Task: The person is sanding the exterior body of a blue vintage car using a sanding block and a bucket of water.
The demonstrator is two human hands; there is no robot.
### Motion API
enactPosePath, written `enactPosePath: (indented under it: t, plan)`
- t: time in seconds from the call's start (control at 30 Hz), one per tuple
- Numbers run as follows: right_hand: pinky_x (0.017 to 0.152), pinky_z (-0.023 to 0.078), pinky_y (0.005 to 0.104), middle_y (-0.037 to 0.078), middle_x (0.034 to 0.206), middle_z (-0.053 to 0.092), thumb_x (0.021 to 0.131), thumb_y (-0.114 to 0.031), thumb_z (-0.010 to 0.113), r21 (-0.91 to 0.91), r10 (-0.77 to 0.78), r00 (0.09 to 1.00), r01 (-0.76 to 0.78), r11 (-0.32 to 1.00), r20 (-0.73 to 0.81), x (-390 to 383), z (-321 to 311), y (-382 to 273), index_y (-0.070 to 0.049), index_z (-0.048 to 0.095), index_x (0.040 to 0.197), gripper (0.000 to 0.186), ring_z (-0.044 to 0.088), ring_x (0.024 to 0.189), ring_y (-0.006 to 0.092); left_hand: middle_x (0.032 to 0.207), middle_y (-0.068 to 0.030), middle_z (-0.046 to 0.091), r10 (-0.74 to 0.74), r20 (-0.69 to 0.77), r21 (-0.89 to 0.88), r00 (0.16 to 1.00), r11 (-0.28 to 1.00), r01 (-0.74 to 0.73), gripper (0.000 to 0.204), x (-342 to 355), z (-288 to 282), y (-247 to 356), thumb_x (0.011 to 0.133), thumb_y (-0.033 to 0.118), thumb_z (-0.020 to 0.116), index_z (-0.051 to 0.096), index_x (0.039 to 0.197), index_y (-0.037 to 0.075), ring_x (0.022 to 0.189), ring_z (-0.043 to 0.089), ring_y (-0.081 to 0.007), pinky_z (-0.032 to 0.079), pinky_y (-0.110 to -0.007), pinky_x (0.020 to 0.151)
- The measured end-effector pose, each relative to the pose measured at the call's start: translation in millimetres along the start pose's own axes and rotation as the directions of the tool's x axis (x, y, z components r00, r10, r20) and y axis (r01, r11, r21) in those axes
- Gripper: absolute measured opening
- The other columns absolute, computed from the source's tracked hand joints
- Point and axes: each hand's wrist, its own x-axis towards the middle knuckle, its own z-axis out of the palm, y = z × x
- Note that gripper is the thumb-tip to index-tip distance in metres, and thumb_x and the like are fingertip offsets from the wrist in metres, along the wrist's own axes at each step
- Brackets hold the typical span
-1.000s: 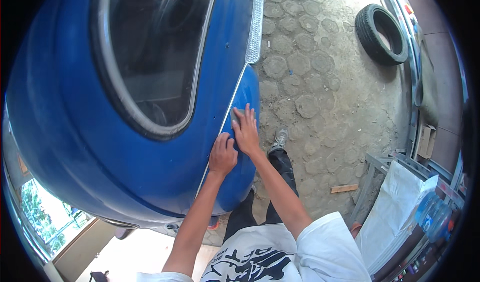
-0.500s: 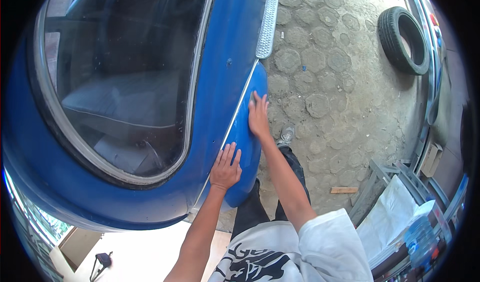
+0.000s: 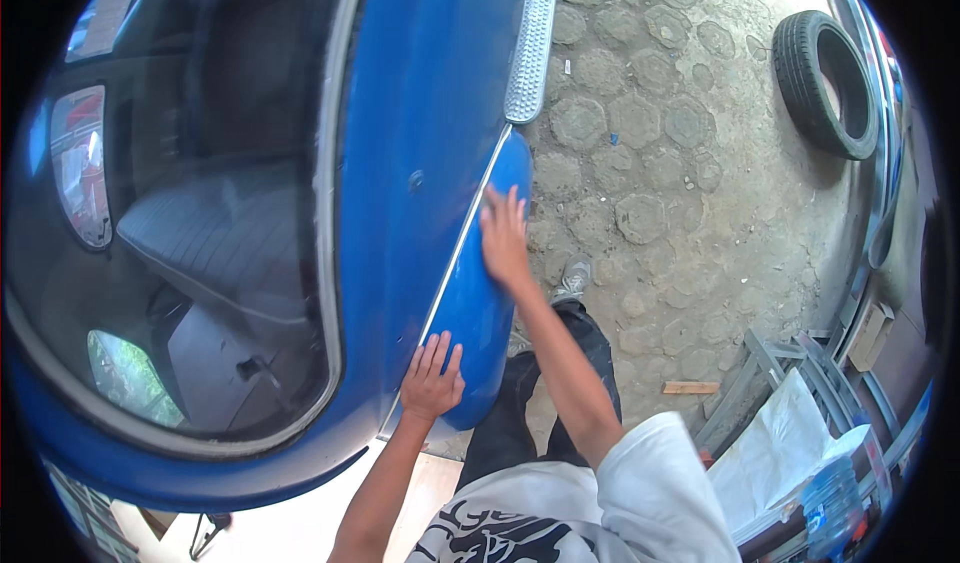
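A blue car body (image 3: 385, 243) fills the left side, with a rounded blue fender (image 3: 470, 333) along its edge. A thin light strip (image 3: 458, 253) runs along the seam between them. My left hand (image 3: 432, 383) lies flat at the near end of the fender, fingertips by the strip. Farther along, my right hand (image 3: 505, 241) rests on the fender with fingers apart, its fingertips toward the seam. Nothing shows in either hand; the surface under the palms is hidden.
A studded metal running board (image 3: 530, 53) continues beyond the fender. The large window (image 3: 220, 263) shows a seat inside. On the paved floor (image 3: 640, 123) stand a tyre (image 3: 800, 73) and, nearer, metal frames with white sheeting (image 3: 775, 443). A wood strip (image 3: 690, 388) lies by my feet.
My view has shifted, so more of the window shows. My right hand has slid slightly toward the seam on the fender. My left hand stays against the near end.
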Motion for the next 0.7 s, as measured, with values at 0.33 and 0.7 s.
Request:
enactPosePath:
  t: [0.33, 0.7]
  plan:
    - [0.116, 0.016, 0.0541, 0.022, 0.158, 0.012, 0.102, -0.037, 0.036, 0.129, 0.065, 0.996, -0.072, 0.989, 0.061, 54.9, -15.0, 12.5, -0.021, 0.036, 0.147, 0.048, 0.010, 0.145, 0.0438, 0.136, -0.0151, 0.054, 0.014, 0.010, 0.046, 1.000, 0.999, -0.014, 0.045, -10.0, 4.2, -1.3, 0.082, 0.023, 0.054, 0.059, 0.126, 0.014, 0.127, 0.049, -0.0325, 0.037, -0.045, 0.106]
    - [0.116, 0.014, 0.0568, 0.020, 0.159, 0.013, 0.101, -0.042, 0.035, 0.276, 0.191, 0.979, -0.203, 0.939, 0.069, 104.4, -7.4, 56.1, -0.024, 0.035, 0.148, 0.051, 0.008, 0.146, 0.0416, 0.133, -0.0102, 0.057, -0.012, -0.020, 0.063, 1.000, 0.998, 0.013, 0.044, -9.4, 6.0, 4.7, 0.081, 0.025, 0.052, 0.061, 0.124, 0.017, 0.125, 0.050, -0.0289, 0.035, -0.042, 0.107]
